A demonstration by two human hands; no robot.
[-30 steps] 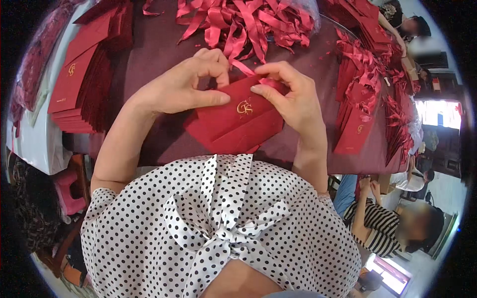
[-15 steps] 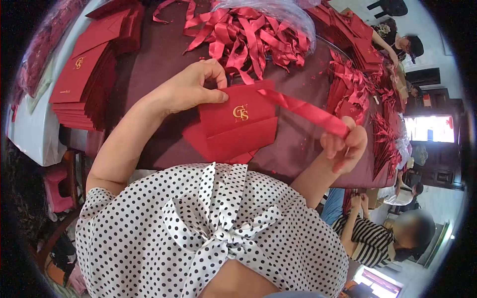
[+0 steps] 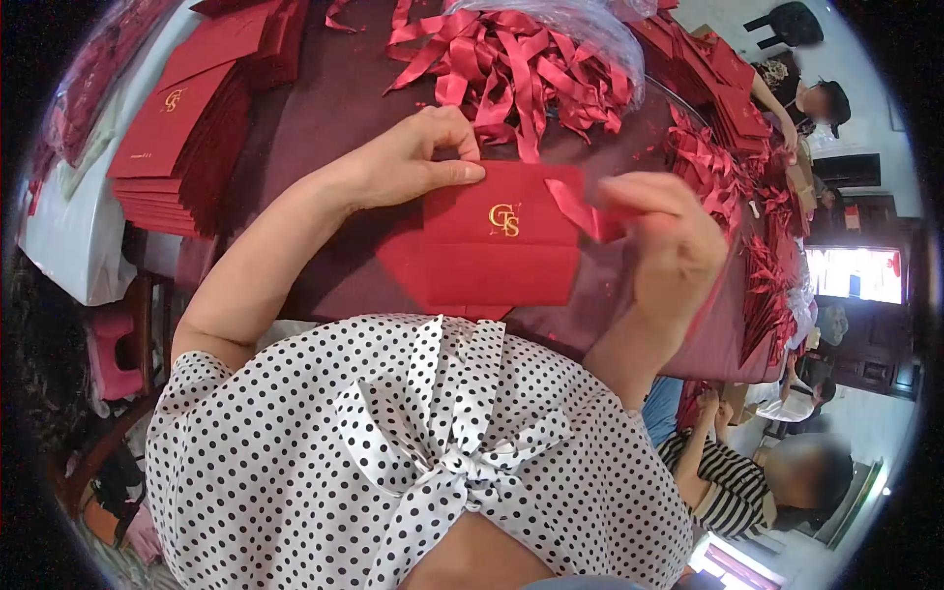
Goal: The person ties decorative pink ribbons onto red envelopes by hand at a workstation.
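A red card envelope with gold letters [image 3: 501, 261] is held upright over the table in front of me. My left hand [image 3: 418, 157] pinches its upper left corner between thumb and fingers. From the envelope's upper right part comes a red ribbon [image 3: 570, 208]. My right hand [image 3: 669, 236], blurred by motion, has its fingers closed at this ribbon, just right of the envelope. Below and left of the envelope, part of another red piece [image 3: 405, 261] shows on the table.
A pile of red ribbons [image 3: 521, 74] lies beyond my hands. Stacked red envelopes [image 3: 172, 128] stand at the left. More ribboned envelopes [image 3: 772, 265] line the right side. A person in a striped top [image 3: 728, 482] sits at lower right; others are farther off.
My right hand has moved along the ribbon toward the envelope, and its fingers have turned inward. The stretched ribbon now shows only a short piece. The view has shifted slightly.
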